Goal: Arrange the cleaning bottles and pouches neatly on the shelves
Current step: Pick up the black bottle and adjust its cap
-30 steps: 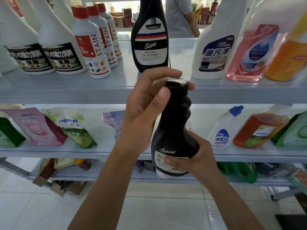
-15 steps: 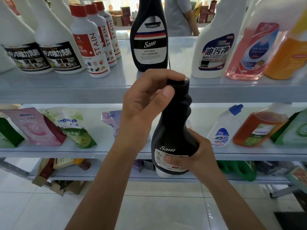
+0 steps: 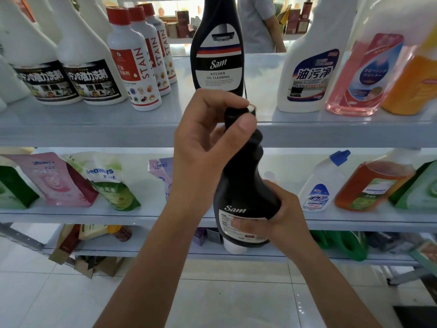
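Note:
A black Sam bottle (image 3: 243, 183) is held upright in front of the shelves, its back label facing me. My left hand (image 3: 208, 143) grips its neck and top, thumb across the front. My right hand (image 3: 276, 218) grips its lower body from the right. A second black Sam bottle (image 3: 217, 55) stands on the top shelf (image 3: 94, 124) just behind. White spray bottles (image 3: 87, 67) and red-capped stain bottles (image 3: 134, 65) stand to the left there. Pouches (image 3: 111, 183) lean on the middle shelf (image 3: 146, 214).
Right on the top shelf stand a white bottle (image 3: 309, 72), a pink one (image 3: 364, 74) and an orange one (image 3: 413, 86). The middle shelf's right holds a blue-capped bottle (image 3: 324, 183) and an amber one (image 3: 371, 185). A person (image 3: 260, 24) stands beyond. White tiled floor lies below.
My left hand has slid further over the bottle's top, covering most of the cap. The bottle has tipped slightly; my right hand keeps its hold.

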The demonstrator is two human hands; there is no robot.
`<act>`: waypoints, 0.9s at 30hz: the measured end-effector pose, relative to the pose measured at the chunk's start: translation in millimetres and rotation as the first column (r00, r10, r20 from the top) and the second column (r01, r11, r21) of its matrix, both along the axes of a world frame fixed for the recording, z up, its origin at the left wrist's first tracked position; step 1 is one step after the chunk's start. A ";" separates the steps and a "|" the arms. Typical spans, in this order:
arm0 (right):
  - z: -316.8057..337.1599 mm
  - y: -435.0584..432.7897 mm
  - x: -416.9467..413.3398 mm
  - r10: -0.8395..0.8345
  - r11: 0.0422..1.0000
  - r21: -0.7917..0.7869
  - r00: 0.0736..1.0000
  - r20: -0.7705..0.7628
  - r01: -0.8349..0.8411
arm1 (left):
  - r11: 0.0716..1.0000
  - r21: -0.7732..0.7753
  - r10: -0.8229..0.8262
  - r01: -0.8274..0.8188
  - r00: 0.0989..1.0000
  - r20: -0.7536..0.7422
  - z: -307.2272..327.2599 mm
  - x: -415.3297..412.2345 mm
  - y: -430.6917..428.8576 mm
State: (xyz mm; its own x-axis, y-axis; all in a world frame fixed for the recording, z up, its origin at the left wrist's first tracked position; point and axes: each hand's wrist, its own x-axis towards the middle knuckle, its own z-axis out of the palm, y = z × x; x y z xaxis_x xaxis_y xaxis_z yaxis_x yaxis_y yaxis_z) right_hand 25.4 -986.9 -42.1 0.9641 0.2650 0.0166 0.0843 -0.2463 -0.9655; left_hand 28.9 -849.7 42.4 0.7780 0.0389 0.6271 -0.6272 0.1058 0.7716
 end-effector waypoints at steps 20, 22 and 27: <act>-1.7 -5.9 -2.2 0.084 0.995 0.053 0.996 0.042 -0.086 | 0.964 -0.113 -0.251 0.239 0.962 -0.104 -0.9 0.0 6.2; -0.9 -7.1 -2.2 0.076 0.996 0.042 0.996 0.040 -0.078 | 0.974 -0.117 -0.205 0.192 0.973 -0.105 -1.5 0.3 2.5; -2.7 -7.9 -3.6 0.031 0.998 0.048 0.999 -0.031 -0.029 | 0.975 -0.165 -0.170 0.150 0.979 -0.115 -1.3 1.3 1.7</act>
